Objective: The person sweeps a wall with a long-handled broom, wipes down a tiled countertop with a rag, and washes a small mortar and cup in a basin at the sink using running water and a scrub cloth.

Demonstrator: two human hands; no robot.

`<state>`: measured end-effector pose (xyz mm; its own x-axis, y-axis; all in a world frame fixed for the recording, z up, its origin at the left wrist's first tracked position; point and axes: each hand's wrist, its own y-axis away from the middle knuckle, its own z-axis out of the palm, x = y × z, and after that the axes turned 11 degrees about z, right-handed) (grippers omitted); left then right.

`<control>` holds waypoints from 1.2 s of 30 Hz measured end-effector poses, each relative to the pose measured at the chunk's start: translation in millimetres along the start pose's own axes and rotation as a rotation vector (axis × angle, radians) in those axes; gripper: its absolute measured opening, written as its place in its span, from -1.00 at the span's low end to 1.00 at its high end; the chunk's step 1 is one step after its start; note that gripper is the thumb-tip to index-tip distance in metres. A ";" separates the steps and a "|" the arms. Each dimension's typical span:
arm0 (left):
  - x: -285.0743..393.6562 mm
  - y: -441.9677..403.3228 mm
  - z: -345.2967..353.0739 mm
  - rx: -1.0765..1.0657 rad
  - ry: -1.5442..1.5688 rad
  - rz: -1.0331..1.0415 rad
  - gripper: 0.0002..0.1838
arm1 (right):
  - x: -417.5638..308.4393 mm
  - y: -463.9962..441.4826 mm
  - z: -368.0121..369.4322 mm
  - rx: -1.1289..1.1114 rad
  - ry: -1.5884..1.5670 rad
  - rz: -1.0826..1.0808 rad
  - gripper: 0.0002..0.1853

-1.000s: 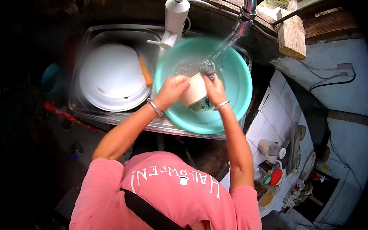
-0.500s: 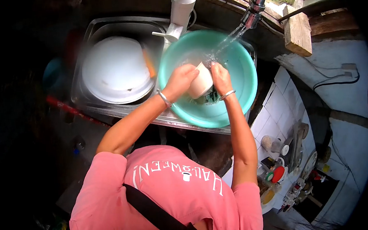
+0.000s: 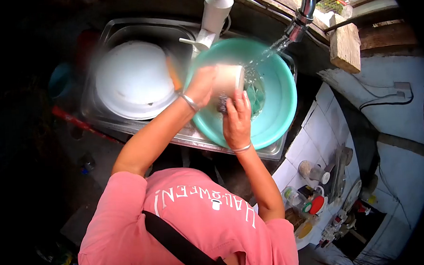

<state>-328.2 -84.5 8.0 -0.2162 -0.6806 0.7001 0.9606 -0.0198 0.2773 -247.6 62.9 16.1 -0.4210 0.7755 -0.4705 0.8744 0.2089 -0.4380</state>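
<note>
Over the green basin (image 3: 285, 107), my left hand (image 3: 202, 86) is closed on a cream-coloured cup (image 3: 229, 79), tilted on its side with its rim toward the right. My right hand (image 3: 237, 119) presses a dark scrubber (image 3: 223, 103) against the lower outside of the cup. Water (image 3: 277, 46) runs from the metal faucet (image 3: 295, 31) into the basin. Under the water lies a greenish patterned item (image 3: 255, 97), partly hidden by the cup and my right hand.
A large white lid or basin (image 3: 132, 81) sits in the left sink bowl, an orange item (image 3: 173, 73) at its edge. A white tap body (image 3: 216, 10) stands behind. Jars and a red lid (image 3: 316, 204) are on the tiled counter (image 3: 301, 147). A wooden block (image 3: 345, 46) hangs at upper right.
The cup has turned so its rim faces right. My right hand has moved from the cup's rim side to its lower outside, with the dark scrubber now showing.
</note>
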 end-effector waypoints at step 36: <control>22.9 3.5 24.1 0.154 0.442 -0.056 -0.64 | 82.6 -21.6 16.6 -0.138 0.116 0.281 -0.52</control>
<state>-334.0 -82.5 40.8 -0.1402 -0.9287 0.3434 0.9053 0.0202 0.4243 -305.2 112.5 -26.0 -0.1357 0.8750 -0.4647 0.9801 0.0500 -0.1922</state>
